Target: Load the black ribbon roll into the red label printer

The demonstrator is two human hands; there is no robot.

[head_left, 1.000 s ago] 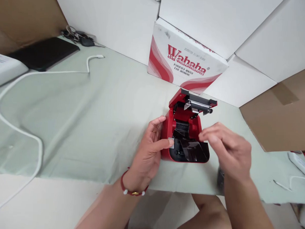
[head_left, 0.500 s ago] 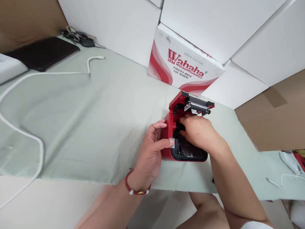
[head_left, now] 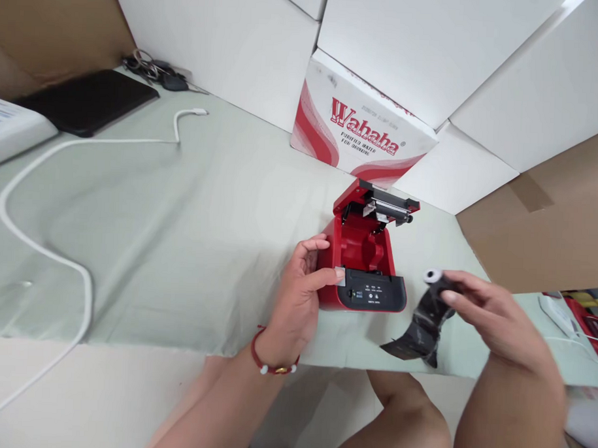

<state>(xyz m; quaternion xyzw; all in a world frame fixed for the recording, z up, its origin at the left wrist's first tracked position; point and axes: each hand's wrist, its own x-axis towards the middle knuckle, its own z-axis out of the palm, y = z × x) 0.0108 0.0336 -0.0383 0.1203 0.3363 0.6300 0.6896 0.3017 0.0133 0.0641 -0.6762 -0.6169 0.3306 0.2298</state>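
Note:
A small red label printer (head_left: 372, 293) with a black front panel stands on the covered table, its lid (head_left: 378, 199) raised and its red inner bay showing no roll. My left hand (head_left: 304, 276) grips the printer's left side, thumb on the grey latch at the front corner and fingers along the wall. To the right of the printer, my right hand (head_left: 477, 302) pinches a small paper roll (head_left: 433, 276) with a white end and a dark outer face. A loose dark strip (head_left: 417, 333) hangs from the roll toward the table's front edge.
Behind the printer stands a Wahaha water carton (head_left: 361, 125) against white boxes (head_left: 212, 44). At left lie a white cable (head_left: 83, 288), a black flat object (head_left: 95, 99) and keys (head_left: 160, 72). A brown cardboard panel (head_left: 549, 213) rises at right, near a red tray (head_left: 590, 325).
My right hand has come out of the printer's bay and moved right, bringing the paper roll with its dark strip. The left hand still holds the printer, and the lid stays raised.

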